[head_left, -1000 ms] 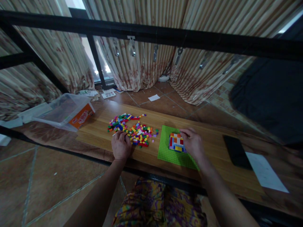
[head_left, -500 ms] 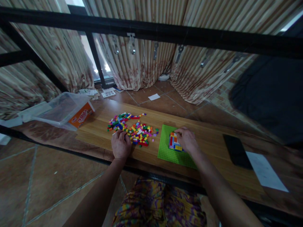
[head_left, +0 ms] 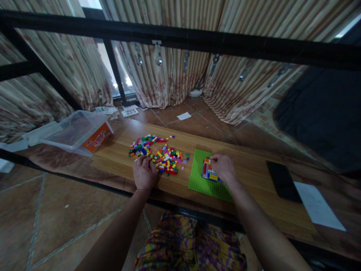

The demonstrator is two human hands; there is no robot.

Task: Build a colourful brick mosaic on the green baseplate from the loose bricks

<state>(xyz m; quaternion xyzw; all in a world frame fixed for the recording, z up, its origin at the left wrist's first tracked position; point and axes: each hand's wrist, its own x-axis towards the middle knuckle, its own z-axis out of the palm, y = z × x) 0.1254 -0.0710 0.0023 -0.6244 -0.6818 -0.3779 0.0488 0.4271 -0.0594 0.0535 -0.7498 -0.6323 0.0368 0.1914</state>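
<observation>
A green baseplate (head_left: 194, 180) lies on the wooden table, bearing a low block of multicoloured building bricks (head_left: 208, 172). Over the far right part of that block is my right hand (head_left: 224, 166), its thumb and fingers pinched together at the top bricks. Whatever sits between those fingertips is too small and covered to make out. To the left, a spread of loose building bricks (head_left: 166, 160) in many colours covers the tabletop. My left hand (head_left: 144, 174) rests at its near edge, fingers curled in; a small pale bit shows by the fingers, and what they hold is hidden.
A clear plastic box (head_left: 70, 133) with an orange label stands at the table's left end. On the right lie a black phone-like slab (head_left: 282, 181) and a white paper sheet (head_left: 318, 205). A dark metal rail (head_left: 180, 35) crosses in front of striped curtains (head_left: 175, 79).
My right hand has shifted very slightly at the brick block, its fingers still pinched. My left hand stays in place by the loose bricks.
</observation>
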